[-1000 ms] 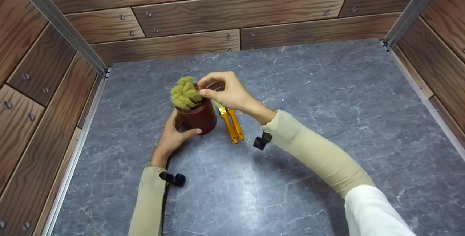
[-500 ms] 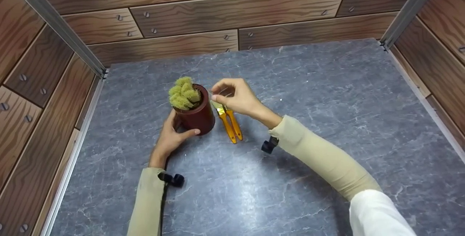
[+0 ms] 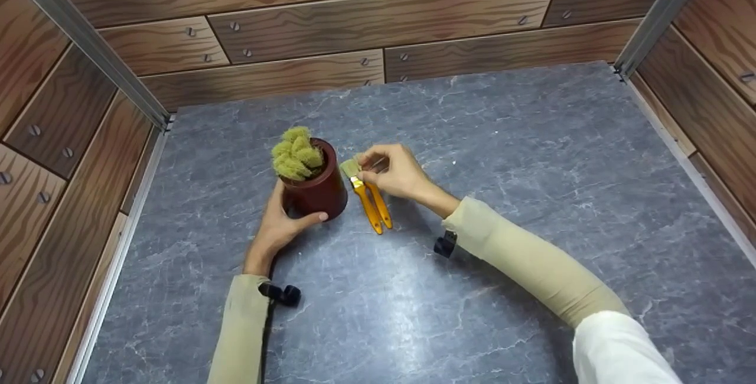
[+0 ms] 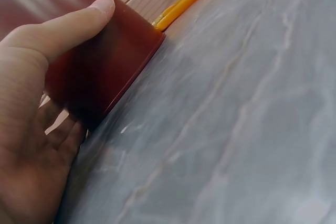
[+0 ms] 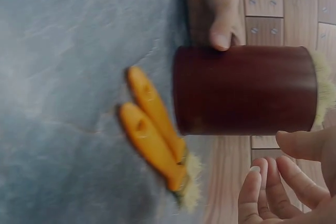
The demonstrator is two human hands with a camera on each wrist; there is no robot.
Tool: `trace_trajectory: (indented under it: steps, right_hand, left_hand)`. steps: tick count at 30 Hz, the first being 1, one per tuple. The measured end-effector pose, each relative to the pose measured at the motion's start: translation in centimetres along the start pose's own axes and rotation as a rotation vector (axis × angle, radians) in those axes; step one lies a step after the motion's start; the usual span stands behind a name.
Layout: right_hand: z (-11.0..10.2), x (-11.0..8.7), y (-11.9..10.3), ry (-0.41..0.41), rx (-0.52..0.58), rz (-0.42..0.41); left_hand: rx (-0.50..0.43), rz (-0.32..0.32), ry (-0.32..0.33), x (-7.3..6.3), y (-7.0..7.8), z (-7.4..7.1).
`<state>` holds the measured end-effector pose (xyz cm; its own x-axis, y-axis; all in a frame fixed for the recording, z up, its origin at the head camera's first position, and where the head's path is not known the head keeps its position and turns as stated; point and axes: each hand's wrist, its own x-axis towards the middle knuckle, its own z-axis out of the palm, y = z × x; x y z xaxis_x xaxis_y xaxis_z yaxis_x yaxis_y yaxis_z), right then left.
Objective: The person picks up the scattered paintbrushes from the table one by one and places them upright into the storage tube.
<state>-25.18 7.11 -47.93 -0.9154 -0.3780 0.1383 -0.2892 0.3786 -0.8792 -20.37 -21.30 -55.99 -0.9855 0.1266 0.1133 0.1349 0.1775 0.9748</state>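
Note:
A dark red cylindrical pot [image 3: 319,196] stands upright on the table, a fuzzy yellow-green plant [image 3: 295,156] rising from its top. My left hand [image 3: 277,227] holds the pot low on its left side; in the left wrist view the thumb [image 4: 79,27] lies along the wall. Two paintbrushes [image 3: 369,210] with orange handles and pale bristles lie side by side, right of the pot. Over their bristle ends hovers my right hand [image 3: 401,174], fingers loosely bent. In the right wrist view its thumb [image 5: 302,145] is apart from the fingers, with nothing visible between them.
The grey marbled table [image 3: 502,207] is bounded by wood-patterned walls [image 3: 307,29] at the back and both sides. Metal posts [image 3: 655,23] stand at the back corners. A small black camera [image 3: 446,244] is strapped at each wrist.
My right hand has left the plant and pot rim, moving right and toward me to the paintbrushes. My left hand has kept its hold on the pot.

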Motion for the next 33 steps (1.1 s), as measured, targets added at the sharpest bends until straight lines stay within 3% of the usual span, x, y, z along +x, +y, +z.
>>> trace_trajectory:
  steps: [8, 18, 25, 33]
  right_hand:
    - [0.8, -0.5, 2.1, -0.048, -0.101, 0.11]
    - [1.0, -0.6, 3.3, -0.084, -0.188, 0.199]
    - [0.7, -0.6, 3.8, -0.066, -0.162, 0.241]
    - [0.6, -0.9, 4.4, -0.016, -0.06, 0.289]
  left_hand:
    - [0.012, -0.016, 0.019, 0.1, -0.3, 0.2]
    - [-0.01, 0.013, -0.023, 0.1, -0.3, 0.1]
    - [-0.024, 0.026, -0.034, 0.2, -0.2, 0.0]
    - [-0.04, 0.012, -0.044, 0.2, -0.3, -0.1]
